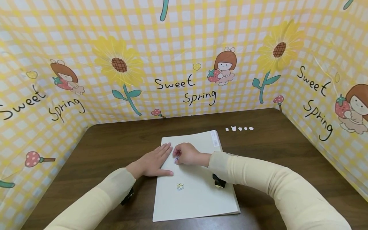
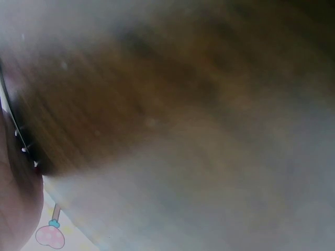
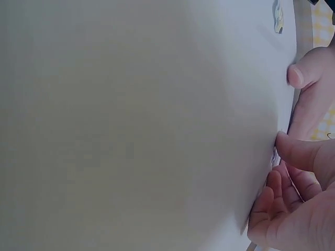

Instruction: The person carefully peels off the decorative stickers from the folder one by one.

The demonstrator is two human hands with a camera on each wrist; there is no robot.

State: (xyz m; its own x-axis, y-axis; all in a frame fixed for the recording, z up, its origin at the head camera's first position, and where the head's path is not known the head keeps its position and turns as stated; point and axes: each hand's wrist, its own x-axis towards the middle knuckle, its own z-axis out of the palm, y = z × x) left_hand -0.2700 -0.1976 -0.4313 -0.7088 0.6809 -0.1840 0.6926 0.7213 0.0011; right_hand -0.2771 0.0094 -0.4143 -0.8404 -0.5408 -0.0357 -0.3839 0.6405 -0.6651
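Note:
A white folder or large sheet (image 1: pixel 198 195) lies on the brown table. My left hand (image 1: pixel 155 161) rests on its left edge with fingers straight and thumb stretched out to the side. Just right of it, my right hand (image 1: pixel 188 154) has curled fingers and pinches a small sticker-like piece (image 1: pixel 176 159) at the surface, mostly covered by the fingers. In the right wrist view, the thumb and fingers of the right hand (image 3: pixel 293 198) stand around that piece. A small printed sticker (image 1: pixel 180 186) with yellow and blue lies lower on the sheet. Blur hides most of the left wrist view.
Several small white paper pieces (image 1: pixel 240 129) lie in a row at the back right of the table (image 1: pixel 126 137). A label (image 1: pixel 214 139) marks the sheet's upper right corner. Yellow checked cloth (image 1: pixel 172 41) walls off the back and sides.

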